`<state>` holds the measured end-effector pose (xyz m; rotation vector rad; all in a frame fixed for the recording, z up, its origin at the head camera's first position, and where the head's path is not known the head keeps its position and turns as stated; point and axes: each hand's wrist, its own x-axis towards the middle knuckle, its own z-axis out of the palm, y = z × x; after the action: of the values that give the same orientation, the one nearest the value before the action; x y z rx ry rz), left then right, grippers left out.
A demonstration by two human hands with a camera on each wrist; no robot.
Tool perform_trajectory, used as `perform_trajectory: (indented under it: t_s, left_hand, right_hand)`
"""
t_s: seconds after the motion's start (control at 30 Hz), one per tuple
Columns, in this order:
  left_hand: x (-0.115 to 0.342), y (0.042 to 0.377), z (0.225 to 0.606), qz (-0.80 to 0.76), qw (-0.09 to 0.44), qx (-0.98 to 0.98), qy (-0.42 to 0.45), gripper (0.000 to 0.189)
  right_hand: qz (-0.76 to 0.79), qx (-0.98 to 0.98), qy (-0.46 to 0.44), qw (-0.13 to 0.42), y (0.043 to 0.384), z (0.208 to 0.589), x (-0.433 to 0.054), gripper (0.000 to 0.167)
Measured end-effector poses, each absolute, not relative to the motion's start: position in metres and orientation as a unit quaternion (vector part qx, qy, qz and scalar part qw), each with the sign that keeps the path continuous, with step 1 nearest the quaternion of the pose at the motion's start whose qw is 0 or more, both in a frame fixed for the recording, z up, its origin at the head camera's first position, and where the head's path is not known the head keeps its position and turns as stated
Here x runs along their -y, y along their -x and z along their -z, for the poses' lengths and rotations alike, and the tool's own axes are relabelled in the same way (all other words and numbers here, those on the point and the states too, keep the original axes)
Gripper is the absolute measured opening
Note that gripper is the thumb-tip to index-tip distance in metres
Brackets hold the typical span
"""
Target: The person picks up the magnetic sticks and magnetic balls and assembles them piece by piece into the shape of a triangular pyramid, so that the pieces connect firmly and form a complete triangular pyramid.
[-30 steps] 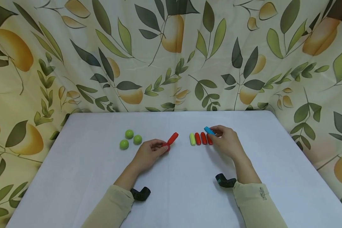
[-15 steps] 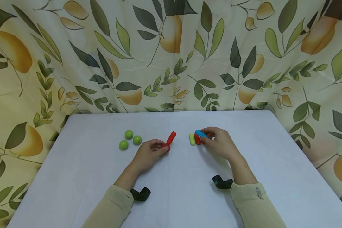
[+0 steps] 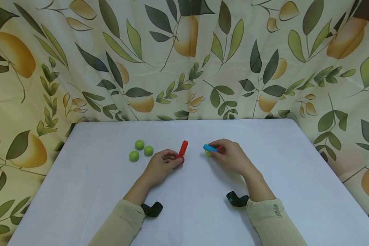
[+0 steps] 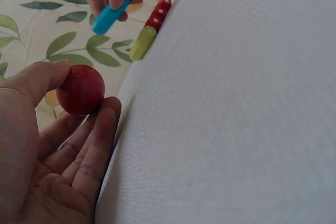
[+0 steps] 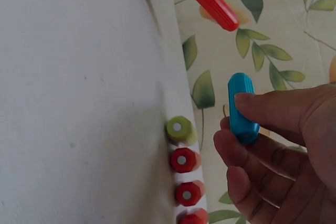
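Observation:
In the left wrist view, my left hand (image 3: pixel 161 167) pinches a red ball (image 4: pixel 80 90) between thumb and fingers, just above the table. A red magnetic building stick (image 5: pixel 216 8) projects from that ball, pointing away from me in the head view. My right hand (image 3: pixel 230 159) holds a blue magnetic building stick (image 5: pixel 241 83) between thumb and fingertips. Beneath it stands a row: one yellow-green stick (image 5: pixel 178 128) and several red sticks (image 5: pixel 184 160), each with a silver disc on its end. From the head, the right hand hides most of this row.
Three green balls (image 3: pixel 139 145) lie together left of my left hand. A white cloth covers the table (image 3: pixel 184 212), whose far edge meets a leaf-and-fruit patterned curtain (image 3: pixel 184 85). Black devices (image 3: pixel 237 199) sit at both wrists.
My right hand has moved left with the blue stick, from the red sticks to above the yellow-green one. The red stick on the ball points more straight ahead; the left hand is nearly still.

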<state>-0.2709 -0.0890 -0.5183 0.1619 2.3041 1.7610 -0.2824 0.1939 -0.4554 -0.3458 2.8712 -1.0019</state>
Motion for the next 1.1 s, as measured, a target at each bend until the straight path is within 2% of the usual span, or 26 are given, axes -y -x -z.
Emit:
perform_trajectory:
  t_s: [0.23,0.53,1.1]
  left_hand:
    - [0.088,0.271,0.518,-0.597,0.120,-0.791,-0.052,0.026]
    - [0.089,0.271,0.520,-0.604,0.121,-0.785,-0.064,0.027]
    - [0.090,0.274,0.523,-0.603,0.112,-0.786,-0.077,0.025]
  right_hand:
    - [0.330,-0.929,0.165,0.036,0.279,0.459,-0.182,0.027]
    - [0.333,-0.919,0.200,0.071,0.271,0.464,-0.163,0.027]
    - [0.330,-0.914,0.217,0.096,0.266,0.470,-0.149,0.031]
